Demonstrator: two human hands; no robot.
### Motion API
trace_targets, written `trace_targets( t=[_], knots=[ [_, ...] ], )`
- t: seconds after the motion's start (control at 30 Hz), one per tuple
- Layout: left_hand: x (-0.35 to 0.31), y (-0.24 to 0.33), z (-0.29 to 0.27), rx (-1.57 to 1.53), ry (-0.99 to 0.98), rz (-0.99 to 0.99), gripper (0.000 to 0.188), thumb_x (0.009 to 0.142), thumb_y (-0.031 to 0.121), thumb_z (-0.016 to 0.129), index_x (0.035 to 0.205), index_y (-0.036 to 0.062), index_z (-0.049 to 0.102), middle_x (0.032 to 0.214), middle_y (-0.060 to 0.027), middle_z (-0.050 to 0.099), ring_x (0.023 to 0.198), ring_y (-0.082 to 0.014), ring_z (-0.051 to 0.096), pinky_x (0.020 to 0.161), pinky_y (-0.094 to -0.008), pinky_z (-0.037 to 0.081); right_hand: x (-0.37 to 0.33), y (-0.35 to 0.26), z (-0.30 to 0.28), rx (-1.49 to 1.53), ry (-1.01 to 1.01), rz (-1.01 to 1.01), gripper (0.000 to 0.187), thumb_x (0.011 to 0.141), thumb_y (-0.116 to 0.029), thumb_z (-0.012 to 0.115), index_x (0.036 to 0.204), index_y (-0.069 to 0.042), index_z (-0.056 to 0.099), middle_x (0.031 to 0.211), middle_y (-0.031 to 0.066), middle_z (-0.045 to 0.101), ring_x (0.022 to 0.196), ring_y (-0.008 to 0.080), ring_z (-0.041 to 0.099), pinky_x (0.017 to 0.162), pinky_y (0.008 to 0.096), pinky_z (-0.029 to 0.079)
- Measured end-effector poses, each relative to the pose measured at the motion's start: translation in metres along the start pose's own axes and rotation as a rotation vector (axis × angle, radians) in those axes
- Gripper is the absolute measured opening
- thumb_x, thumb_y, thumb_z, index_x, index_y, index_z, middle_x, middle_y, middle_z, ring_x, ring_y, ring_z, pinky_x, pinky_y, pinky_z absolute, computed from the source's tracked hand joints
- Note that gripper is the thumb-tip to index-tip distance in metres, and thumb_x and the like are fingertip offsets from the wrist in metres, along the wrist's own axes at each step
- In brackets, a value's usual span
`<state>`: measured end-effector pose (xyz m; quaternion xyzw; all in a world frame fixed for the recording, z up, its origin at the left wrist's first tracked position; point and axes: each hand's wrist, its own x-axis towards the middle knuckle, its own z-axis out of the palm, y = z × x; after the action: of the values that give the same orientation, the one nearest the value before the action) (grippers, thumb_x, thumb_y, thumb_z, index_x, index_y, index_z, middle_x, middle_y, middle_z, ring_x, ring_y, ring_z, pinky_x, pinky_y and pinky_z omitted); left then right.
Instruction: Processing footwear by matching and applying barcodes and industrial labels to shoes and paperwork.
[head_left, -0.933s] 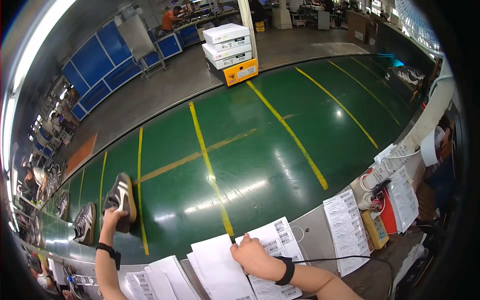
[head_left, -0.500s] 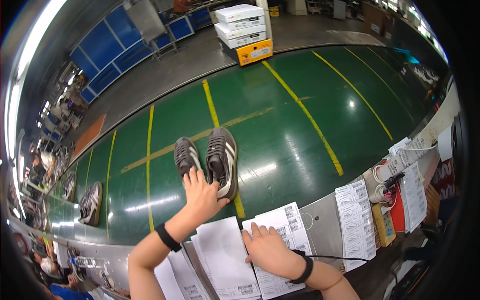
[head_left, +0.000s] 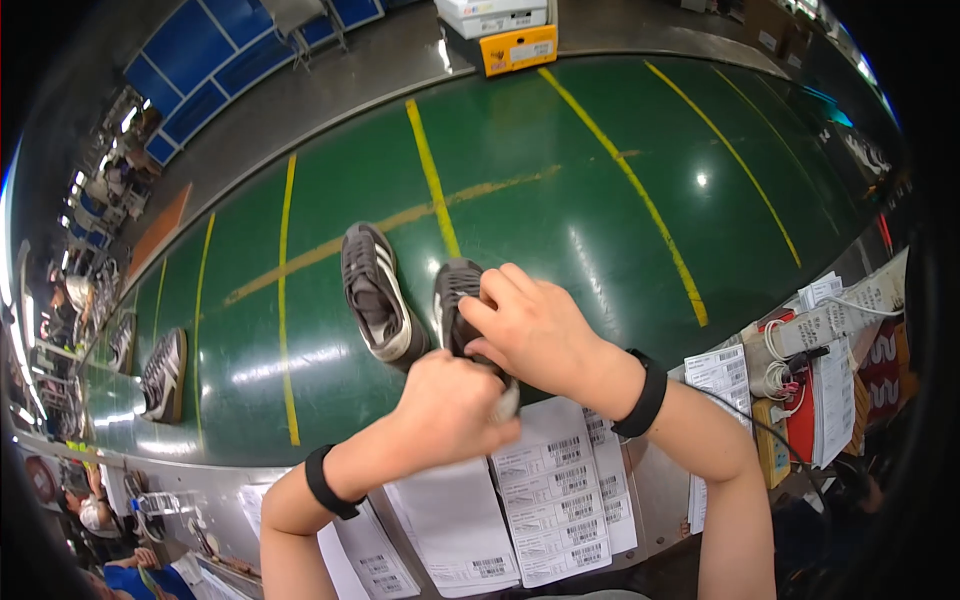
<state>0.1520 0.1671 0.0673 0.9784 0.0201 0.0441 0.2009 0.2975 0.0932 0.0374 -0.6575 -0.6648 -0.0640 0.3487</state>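
A dark sneaker [head_left: 457,285] with pale sides points away from me on the green belt [head_left: 520,230], mostly covered by my hands. At its laces and opening, my right hand [head_left: 540,325] is closed with thumb and fingertips together; what they pinch is hidden. My left hand [head_left: 450,405], a little blurred, curls round the heel end of this sneaker, whose pale edge shows beside the fingers. Just left stands a matching sneaker [head_left: 372,285], touched by neither hand. Below my hands lie white label sheets [head_left: 553,500] with barcodes and a stack of paper [head_left: 450,520].
Another sneaker [head_left: 166,375] stands on the belt at left. Shoe boxes [head_left: 518,48] are stacked beyond the far edge. At right are more label sheets [head_left: 716,370], a power strip [head_left: 840,315] and coiled cables [head_left: 777,378]. A black cord [head_left: 735,410] runs behind my right arm.
My right hand has left the label sheets and come up to the right sneaker. My left hand has shifted right and nearer me, to its heel. That sneaker now sits apart from its mate.
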Motion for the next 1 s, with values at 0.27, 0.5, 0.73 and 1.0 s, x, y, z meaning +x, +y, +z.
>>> trace_targets(
  t=[0.27, 0.5, 0.73, 1.0],
  knots=[
    [-0.028, 0.046, -0.027, -0.330, -0.091, -0.105, 0.033, 0.067, 0.026, 0.075, 0.055, -0.0003, 0.058, 0.061, -0.0125, 0.060, 0.048, -0.0295, 0.057, 0.050, -0.0355, 0.048, -0.016, -0.031, -0.023, 0.070, -0.079, 0.059, 0.020, 0.070, -0.009, 0.071, 0.071, -0.007, 0.052, 0.070, 0.0057, 0.052, 0.070, 0.0259, 0.055, 0.064, 0.0374, 0.045],
    [-0.028, 0.048, -0.046, -0.391, -0.156, 0.011, 0.032, 0.068, 0.029, 0.077, 0.062, 0.0016, 0.062, 0.078, -0.0117, 0.068, 0.048, -0.0180, 0.057, 0.048, -0.0297, 0.046, -0.015, -0.032, -0.028, 0.300, -0.226, 0.088, 0.020, 0.068, 0.005, 0.070, 0.085, -0.002, 0.061, 0.075, 0.0099, 0.063, 0.069, 0.0295, 0.062, 0.062, 0.0388, 0.050],
    [-0.031, 0.028, -0.038, -0.422, -0.115, 0.141, 0.028, 0.065, 0.028, 0.074, 0.067, 0.0046, 0.058, 0.098, -0.0197, 0.067, 0.054, -0.0274, 0.059, 0.052, -0.0359, 0.050, 0.007, 0.000, -0.010, 0.592, -0.270, 0.298, 0.008, 0.082, 0.000, 0.063, 0.075, 0.003, 0.065, 0.057, 0.0093, 0.057, 0.049, 0.0152, 0.052, 0.046, 0.0280, 0.039],
    [-0.035, 0.018, -0.023, -0.378, 0.050, 0.205, 0.025, 0.066, 0.024, 0.072, 0.069, 0.0034, 0.058, 0.096, -0.0225, 0.066, 0.052, -0.0245, 0.058, 0.049, -0.0327, 0.049, 0.021, 0.008, -0.010, 0.792, -0.480, 0.615, 0.009, 0.082, -0.001, 0.068, 0.075, 0.003, 0.065, 0.057, 0.0000, 0.053, 0.051, 0.0066, 0.044, 0.046, 0.0251, 0.034]
  ],
)
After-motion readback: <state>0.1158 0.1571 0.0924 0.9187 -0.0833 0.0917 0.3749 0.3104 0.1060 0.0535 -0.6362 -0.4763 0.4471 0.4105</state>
